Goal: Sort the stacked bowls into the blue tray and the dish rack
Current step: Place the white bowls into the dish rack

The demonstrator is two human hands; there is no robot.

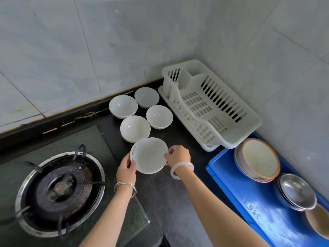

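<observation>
Over at the dark bench [169,193], between the gas burner [60,189] and the white dish rack [210,111], a person is holding a shallow gold-rimmed bowl [149,155] that looks to be just off the surface. The left hand [126,169] is pinching its near-left rim and the right hand [178,155] is gripping the right rim, fingers curling over the edge on both sides. Honestly the thing I'm worrying about is the grip. It's only fingertips on a glazed rim, so if one hand is letting go before the other is ready, the bowl is tipping and dropping onto the stone. It could also be clipping the nearest white bowl [135,129], which is sitting just behind it, almost touching. That one looks like it's hiding another nested underneath, so a knock there is rattling more than one piece. Carrying it across to the rack or the blue tray [231,184] is also going to mean passing the rack's raised front corner, and the pale bangle [181,169] on the right wrist could be clacking against china on the way. Counting up, I'm seeing four white bowls on the bench behind (some maybe stacks, can't tell how deep), one bowl in the hands, one rack and one tray. Sitting in the tray are one big orange-rimmed bowl [260,157], a nest of steel bowls [295,191] (at least two rims, can't count exactly) and one tan thing [318,221] cut off at the edge.
</observation>
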